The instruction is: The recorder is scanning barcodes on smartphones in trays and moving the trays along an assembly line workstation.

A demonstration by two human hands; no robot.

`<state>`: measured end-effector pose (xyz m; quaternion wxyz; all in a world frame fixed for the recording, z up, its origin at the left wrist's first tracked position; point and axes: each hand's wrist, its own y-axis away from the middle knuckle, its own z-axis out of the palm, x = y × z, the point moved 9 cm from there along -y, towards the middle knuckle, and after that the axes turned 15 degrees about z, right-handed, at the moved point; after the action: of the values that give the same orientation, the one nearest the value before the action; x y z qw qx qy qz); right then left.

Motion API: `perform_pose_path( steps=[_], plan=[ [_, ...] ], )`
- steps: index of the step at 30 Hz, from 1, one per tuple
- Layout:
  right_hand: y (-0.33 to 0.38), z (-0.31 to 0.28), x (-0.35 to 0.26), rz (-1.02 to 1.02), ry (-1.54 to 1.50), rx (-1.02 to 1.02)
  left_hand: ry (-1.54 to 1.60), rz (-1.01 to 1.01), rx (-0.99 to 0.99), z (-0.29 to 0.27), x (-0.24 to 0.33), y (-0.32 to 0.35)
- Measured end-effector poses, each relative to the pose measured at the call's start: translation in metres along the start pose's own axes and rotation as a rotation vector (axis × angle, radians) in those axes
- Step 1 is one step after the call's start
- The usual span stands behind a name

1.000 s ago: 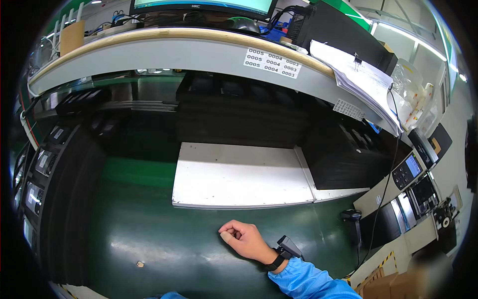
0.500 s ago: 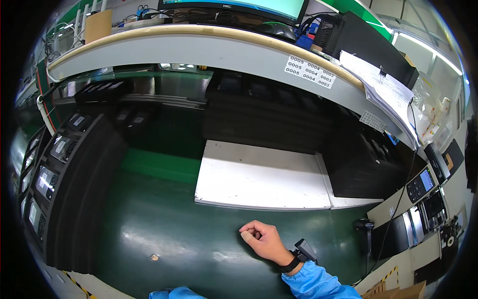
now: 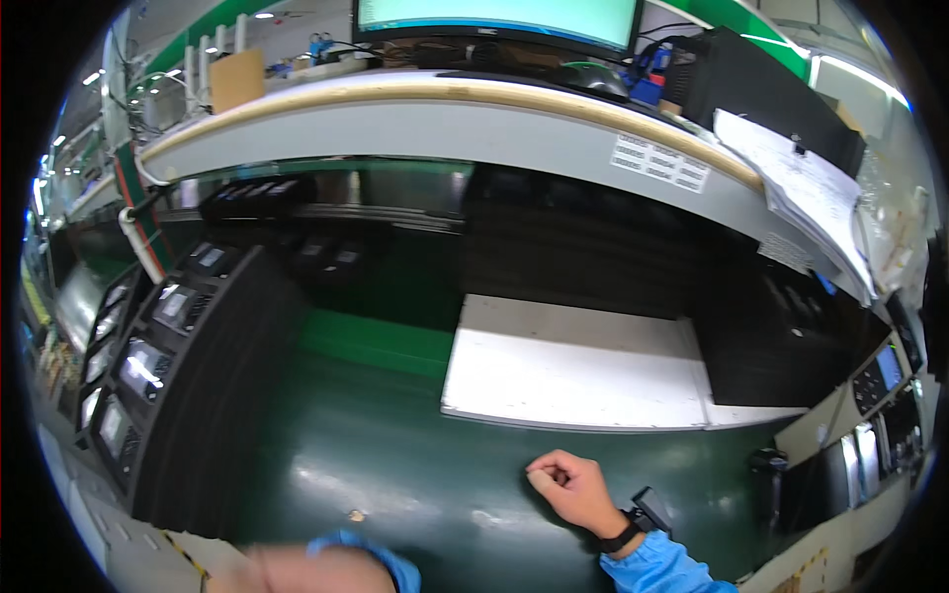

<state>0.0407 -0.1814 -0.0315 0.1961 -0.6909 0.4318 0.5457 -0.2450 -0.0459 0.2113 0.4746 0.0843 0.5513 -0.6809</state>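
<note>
My right hand rests low over the dark green work surface, its fingers curled into a loose fist. Nothing shows in it. A black strap with a small dark device is on that wrist, above a blue sleeve. At the lower left edge my left hand is smeared by motion, so its fingers cannot be made out; the bare forearm runs back to a blue cuff. A small pale scrap lies on the green surface between the two arms.
Black foam trays holding dark devices are stacked at left. Beyond my right hand lies a white board, with black foam stacks behind it. Above runs a shelf bearing a monitor. A printer-like machine stands right.
My left hand and forearm have come into view at the lower left, where only the blue sleeve showed. The whole scene has shifted right and slightly down; my right hand keeps its curled pose.
</note>
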Motion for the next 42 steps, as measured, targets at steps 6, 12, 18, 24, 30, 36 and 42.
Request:
perform_pose_path(
  steps=[6, 12, 18, 24, 30, 36, 42],
  plan=[
    [0.001, -0.010, 0.004, 0.017, -0.027, 0.028, -0.651, -0.766, -0.796, -0.088, -0.150, 0.216],
    [-0.012, -0.023, 0.024, 0.120, -0.286, 0.055, -0.902, -0.818, -1.239, -0.186, -0.194, 0.338],
    [-0.008, -0.014, 0.024, 0.157, -0.282, -0.003, -1.039, -0.814, -1.505, -0.216, -0.226, 0.414],
    [-0.003, -0.018, 0.019, 0.156, -0.203, -0.018, -1.109, -0.888, -1.646, -0.178, -0.225, 0.433],
    [-0.003, -0.016, 0.013, 0.139, -0.234, -0.031, -1.014, -0.986, -1.177, -0.197, -0.224, 0.412],
    [-0.007, -0.017, 0.015, 0.132, -0.259, -0.027, -1.204, -0.777, -0.963, -0.204, -0.210, 0.379],
    [-0.014, -0.019, 0.021, 0.142, -0.266, 0.004, -1.155, -1.328, 0.372, -0.249, -0.172, 0.406]
  ],
)
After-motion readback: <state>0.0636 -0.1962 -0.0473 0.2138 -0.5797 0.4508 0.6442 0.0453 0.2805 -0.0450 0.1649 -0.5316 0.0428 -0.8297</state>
